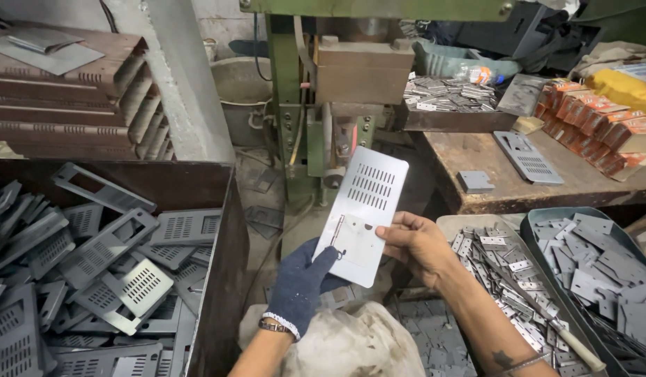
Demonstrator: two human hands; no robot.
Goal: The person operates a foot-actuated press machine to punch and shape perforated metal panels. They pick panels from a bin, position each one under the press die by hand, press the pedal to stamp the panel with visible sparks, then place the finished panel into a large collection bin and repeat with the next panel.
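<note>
The plate is held up between both hands in front of the press, its lower left edge pinched by the gloved left hand and its lower right edge by the bare right hand, thumb on the face. It is a pale grey metal rectangle, tilted, with two blocks of slots near the top. Both forearms reach up from below, fingers closed on the plate, between the bin and the tray.

plate | pale grey flat metal rectangle, rows of slots in far half, small hinge piece on near left | tilted, held up mid-scene | gripped at near end between both hands
</note>
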